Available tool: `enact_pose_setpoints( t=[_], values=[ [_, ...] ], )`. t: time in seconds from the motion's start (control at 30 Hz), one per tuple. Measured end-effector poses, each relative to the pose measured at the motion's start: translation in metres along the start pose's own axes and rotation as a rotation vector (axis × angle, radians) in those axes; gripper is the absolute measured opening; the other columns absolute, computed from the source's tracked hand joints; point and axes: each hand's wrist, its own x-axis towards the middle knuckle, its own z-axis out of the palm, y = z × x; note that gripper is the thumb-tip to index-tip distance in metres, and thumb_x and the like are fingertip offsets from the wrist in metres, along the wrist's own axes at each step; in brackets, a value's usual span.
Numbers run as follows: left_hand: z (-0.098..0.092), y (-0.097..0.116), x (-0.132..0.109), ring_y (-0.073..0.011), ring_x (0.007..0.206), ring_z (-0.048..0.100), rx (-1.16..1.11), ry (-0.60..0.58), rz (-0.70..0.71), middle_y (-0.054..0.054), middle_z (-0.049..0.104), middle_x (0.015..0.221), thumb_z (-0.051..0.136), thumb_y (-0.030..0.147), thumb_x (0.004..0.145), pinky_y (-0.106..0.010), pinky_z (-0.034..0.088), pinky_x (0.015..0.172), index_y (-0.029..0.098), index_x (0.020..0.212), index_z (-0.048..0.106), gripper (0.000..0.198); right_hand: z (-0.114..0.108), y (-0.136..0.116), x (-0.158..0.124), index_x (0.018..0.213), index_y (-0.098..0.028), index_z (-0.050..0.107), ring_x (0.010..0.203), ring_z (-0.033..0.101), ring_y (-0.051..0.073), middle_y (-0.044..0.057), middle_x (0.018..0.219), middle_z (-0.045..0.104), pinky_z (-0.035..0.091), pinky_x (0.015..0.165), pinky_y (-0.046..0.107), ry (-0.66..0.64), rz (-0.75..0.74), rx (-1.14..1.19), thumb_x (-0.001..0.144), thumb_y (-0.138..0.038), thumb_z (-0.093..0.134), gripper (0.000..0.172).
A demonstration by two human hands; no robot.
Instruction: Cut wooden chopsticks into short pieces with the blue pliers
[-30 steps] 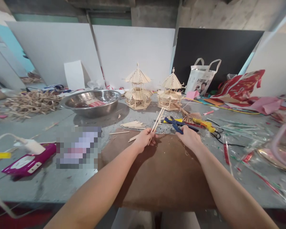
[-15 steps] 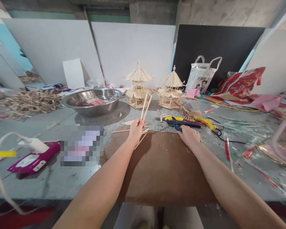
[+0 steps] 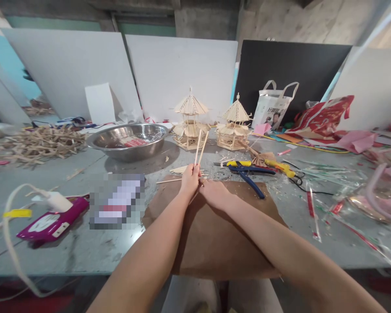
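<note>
My left hand (image 3: 189, 180) is closed round two thin wooden sticks (image 3: 199, 148), which stand up and lean slightly right above the fist. My right hand (image 3: 215, 193) rests beside it over the brown mat (image 3: 221, 234), its fingers curled towards the sticks' lower ends; what they grip is hidden. Blue-handled pliers (image 3: 250, 178) lie just right of the hands, with a yellow-handled cutter (image 3: 236, 163) behind them. A small pile of cut sticks (image 3: 180, 169) lies beyond my left hand.
Two stick pagoda models (image 3: 190, 121) (image 3: 235, 124) stand at the back. A steel bowl (image 3: 128, 141) and a heap of wood strips (image 3: 42, 141) lie left, a pink phone (image 3: 52, 221) with white charger near left. Yellow glue gun (image 3: 280, 167), bags and plastic wrappers crowd the right.
My right hand has left the blue pliers and moved left to meet my left hand. The sticks went from tilted right to nearly upright.
</note>
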Motion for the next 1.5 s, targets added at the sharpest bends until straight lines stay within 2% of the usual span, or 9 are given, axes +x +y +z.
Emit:
enact_pose_setpoints(
  t=[0.27, 0.4, 0.5, 0.6, 0.8, 0.93, 1.13, 1.37, 1.5],
  values=[
    [-0.001, 0.008, -0.005, -0.0093, 0.054, 0.044, 0.138, 0.025, 0.060, 0.003, 0.046, 0.055, 0.030, 0.031, 0.080, -0.020, 0.034, 0.056, 0.018, 0.065, 0.043, 0.024, 0.012, 0.009, -0.001, 0.092, -0.011, 0.054, 0.090, 0.048, 0.020, 0.011, 0.096, 0.056, 0.039, 0.070, 0.031, 0.082, 0.008, -0.058, 0.081, -0.012, 0.031, 0.026],
    [0.001, 0.010, -0.007, -0.0086, 0.052, 0.044, 0.107, -0.054, 0.065, 0.003, 0.048, 0.056, 0.030, 0.032, 0.081, -0.020, 0.033, 0.054, 0.017, 0.068, 0.044, 0.024, 0.010, 0.026, -0.015, 0.091, -0.011, 0.053, 0.082, 0.053, 0.020, 0.011, 0.085, 0.060, 0.037, 0.071, 0.031, 0.059, 0.056, -0.063, 0.081, -0.013, 0.032, 0.024],
    [0.004, 0.014, -0.010, -0.0087, 0.049, 0.043, 0.112, -0.177, 0.057, 0.003, 0.048, 0.054, 0.031, 0.032, 0.080, -0.020, 0.032, 0.052, 0.017, 0.066, 0.046, 0.025, 0.009, 0.045, -0.031, 0.086, -0.013, 0.055, 0.074, 0.055, 0.019, 0.009, 0.077, 0.062, 0.036, 0.071, 0.031, 0.072, 0.136, 0.023, 0.081, -0.019, 0.034, 0.022],
    [0.010, 0.023, -0.018, -0.0102, 0.056, 0.046, 0.167, -0.303, 0.082, 0.001, 0.051, 0.059, 0.035, 0.031, 0.079, -0.021, 0.033, 0.055, 0.018, 0.067, 0.049, 0.024, 0.011, 0.060, -0.044, 0.079, -0.017, 0.056, 0.071, 0.055, 0.016, 0.004, 0.075, 0.062, 0.037, 0.067, 0.028, 0.180, 0.246, 0.320, 0.078, -0.025, 0.041, 0.018],
    [0.024, 0.038, -0.032, -0.0109, 0.063, 0.049, 0.139, -0.401, 0.123, 0.000, 0.055, 0.067, 0.036, 0.031, 0.079, -0.021, 0.035, 0.058, 0.018, 0.070, 0.049, 0.020, 0.019, 0.063, -0.042, 0.069, -0.016, 0.051, 0.045, 0.045, 0.008, -0.003, 0.054, 0.054, 0.036, 0.046, 0.022, 0.485, 0.500, 1.305, 0.060, -0.040, 0.058, 0.027],
    [0.031, 0.039, -0.037, -0.0079, 0.050, 0.048, -0.082, -0.504, 0.006, 0.000, 0.056, 0.069, 0.035, 0.039, 0.078, -0.020, 0.038, 0.050, 0.017, 0.075, 0.046, 0.024, 0.019, 0.061, -0.037, 0.065, -0.015, 0.051, 0.040, 0.041, 0.006, -0.006, 0.047, 0.049, 0.034, 0.043, 0.021, 0.543, 0.519, 1.610, 0.053, -0.041, 0.063, 0.031],
    [0.035, 0.035, -0.038, -0.0101, 0.056, 0.053, -0.348, -0.651, -0.105, -0.002, 0.057, 0.070, 0.043, 0.040, 0.074, -0.022, 0.042, 0.051, 0.016, 0.078, 0.049, 0.024, 0.013, 0.061, -0.042, 0.067, -0.013, 0.058, 0.040, 0.038, 0.005, -0.004, 0.048, 0.050, 0.032, 0.041, 0.021, 0.547, 0.481, 1.593, 0.055, -0.036, 0.063, 0.026],
    [0.030, 0.032, -0.033, -0.0077, 0.052, 0.047, -0.162, -0.575, -0.038, 0.001, 0.055, 0.057, 0.050, 0.035, 0.069, -0.019, 0.037, 0.051, 0.014, 0.067, 0.059, 0.023, 0.007, 0.057, -0.043, 0.066, -0.014, 0.058, 0.046, 0.046, 0.007, -0.003, 0.054, 0.054, 0.039, 0.048, 0.022, 0.576, 0.433, 1.486, 0.058, -0.035, 0.061, 0.023],
    [0.027, 0.026, -0.029, -0.0072, 0.053, 0.045, -0.104, -0.575, 0.019, 0.002, 0.054, 0.058, 0.051, 0.034, 0.067, -0.018, 0.035, 0.052, 0.014, 0.066, 0.061, 0.022, 0.011, 0.056, -0.044, 0.066, -0.013, 0.058, 0.048, 0.046, 0.007, -0.002, 0.056, 0.054, 0.039, 0.049, 0.021, 0.503, 0.427, 1.366, 0.058, -0.036, 0.061, 0.024]
  ],
)
